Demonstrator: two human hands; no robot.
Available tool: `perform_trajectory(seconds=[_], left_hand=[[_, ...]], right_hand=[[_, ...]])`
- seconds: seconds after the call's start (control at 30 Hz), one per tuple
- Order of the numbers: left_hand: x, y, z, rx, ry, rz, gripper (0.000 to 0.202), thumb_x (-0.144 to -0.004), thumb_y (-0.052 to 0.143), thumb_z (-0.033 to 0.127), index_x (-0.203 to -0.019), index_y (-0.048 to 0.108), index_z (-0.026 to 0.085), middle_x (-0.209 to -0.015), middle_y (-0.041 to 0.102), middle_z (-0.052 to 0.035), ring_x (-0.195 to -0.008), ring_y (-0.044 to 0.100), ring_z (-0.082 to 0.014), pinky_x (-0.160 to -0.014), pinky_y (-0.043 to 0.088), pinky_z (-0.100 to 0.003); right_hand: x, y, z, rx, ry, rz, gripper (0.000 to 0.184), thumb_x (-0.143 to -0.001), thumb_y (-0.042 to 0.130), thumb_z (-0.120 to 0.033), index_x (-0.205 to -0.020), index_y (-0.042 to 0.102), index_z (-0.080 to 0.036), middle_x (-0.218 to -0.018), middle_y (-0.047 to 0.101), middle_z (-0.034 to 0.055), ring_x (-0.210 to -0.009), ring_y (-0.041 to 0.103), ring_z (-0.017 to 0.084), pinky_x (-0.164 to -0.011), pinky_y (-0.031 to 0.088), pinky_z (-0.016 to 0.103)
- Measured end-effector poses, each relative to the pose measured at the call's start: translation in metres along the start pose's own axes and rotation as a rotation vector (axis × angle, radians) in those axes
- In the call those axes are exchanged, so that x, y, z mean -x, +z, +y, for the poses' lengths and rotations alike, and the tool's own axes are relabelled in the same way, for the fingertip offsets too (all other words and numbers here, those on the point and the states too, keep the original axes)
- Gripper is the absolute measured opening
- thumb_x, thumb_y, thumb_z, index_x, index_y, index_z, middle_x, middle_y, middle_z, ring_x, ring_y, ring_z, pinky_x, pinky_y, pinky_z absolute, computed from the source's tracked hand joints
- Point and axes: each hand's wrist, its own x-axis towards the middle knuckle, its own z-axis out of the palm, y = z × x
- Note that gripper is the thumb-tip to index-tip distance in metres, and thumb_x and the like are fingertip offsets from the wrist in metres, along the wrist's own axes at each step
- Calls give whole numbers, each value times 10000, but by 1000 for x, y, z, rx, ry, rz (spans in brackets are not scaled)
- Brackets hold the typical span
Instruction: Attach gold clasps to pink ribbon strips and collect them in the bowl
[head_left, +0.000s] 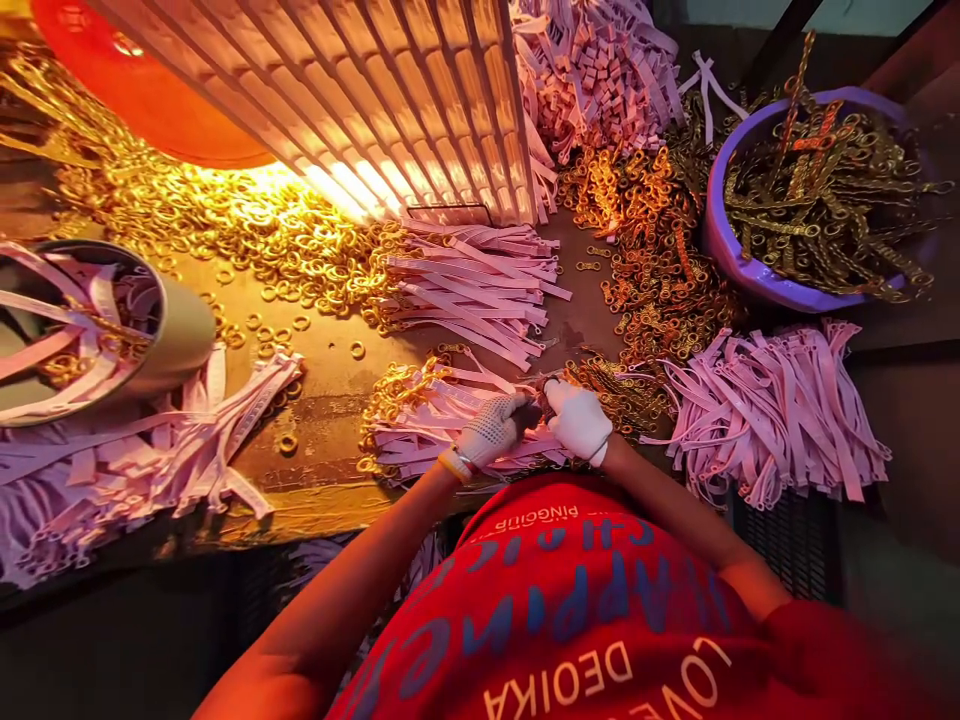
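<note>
Both my hands wear white knit gloves and meet over the worktable's near edge. My left hand (491,432) is closed, its fingers pinched on something small and dark that I cannot make out. My right hand (579,420) is closed too, pressed against the left, over a heap of pink straps with gold rings (435,415). A small gold chain piece (600,380) lies just beyond my fingers. My red shirt fills the lower frame.
Loose gold rings (225,225) cover the brown table (330,400). Pink strap piles (480,285) lie in the middle, at the right (772,420) and left (127,460). A purple bowl of brass chains (817,210) stands back right, a tin with straps (97,330) at left, a slatted rack (375,100) behind.
</note>
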Motion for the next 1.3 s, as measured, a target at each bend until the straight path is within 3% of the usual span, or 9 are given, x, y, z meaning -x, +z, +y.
perform_trajectory(seconds=[0.2,0.43,0.57,0.7,0.83,0.93,1.03,1.13,1.3], left_hand=[[12,-2,-4,168,-103,8,346,-829,636,505,-777,584,168,-542,499,34,-419,400,-91,-418,301,-213],[4,4,-19,-233,87,69,252,-858,538,326,-706,642,155,-650,636,-38,-600,533,-152,-596,421,-259],[-2,-2,-18,-367,139,-19,220,-841,516,267,-758,685,153,-721,693,-63,-668,590,-179,-656,461,-281],[-1,-39,-10,-391,191,-106,241,-866,511,309,-850,708,171,-791,727,-62,-695,630,-189,-682,505,-294],[14,-102,-17,-569,105,75,253,-842,551,402,-775,686,199,-800,729,-92,-710,643,-244,-711,537,-371],[35,-124,-26,-649,75,215,251,-803,584,427,-831,719,217,-922,751,-127,-896,674,-322,-837,537,-445],[54,-108,-28,-488,39,360,340,-825,603,463,-993,736,200,-981,741,-118,-911,673,-292,-799,546,-386],[61,-70,-18,-51,-134,331,445,-849,623,541,-1054,714,157,-776,688,-63,-514,531,-139,-463,419,-240],[46,-21,11,751,-329,62,577,-816,690,634,-1068,692,114,-729,648,-35,-399,371,-49,-342,244,-182]], right_hand=[[-1,-4,6,-38,-49,-168,319,-926,547,-283,-1214,550,-146,-1088,739,157,-975,715,272,-759,496,300],[-3,10,-3,58,-53,-183,287,-921,522,-309,-1126,601,-124,-994,747,179,-938,737,312,-752,530,345],[0,12,-7,92,-83,-186,287,-899,537,-281,-1122,601,-113,-989,744,184,-918,736,316,-760,533,359],[2,9,-11,70,-75,-116,273,-916,522,-257,-1151,583,-131,-993,740,156,-909,728,290,-755,515,337],[15,17,-8,2,21,2,375,-1015,425,-418,-1163,593,-117,-1026,720,173,-967,694,284,-819,500,350],[35,30,6,-62,-26,92,454,-975,504,-525,-1130,646,-122,-1145,681,197,-1136,615,320,-960,461,415],[51,40,30,-236,-51,235,413,-954,553,-480,-1172,666,-147,-1216,661,165,-1175,586,288,-1016,436,407],[50,39,58,-362,121,346,354,-1003,453,-362,-1228,648,-170,-1183,687,123,-1075,632,223,-952,464,330],[4,22,77,-102,353,77,280,-973,454,-302,-1063,687,-173,-1006,744,121,-949,678,239,-797,447,291]])
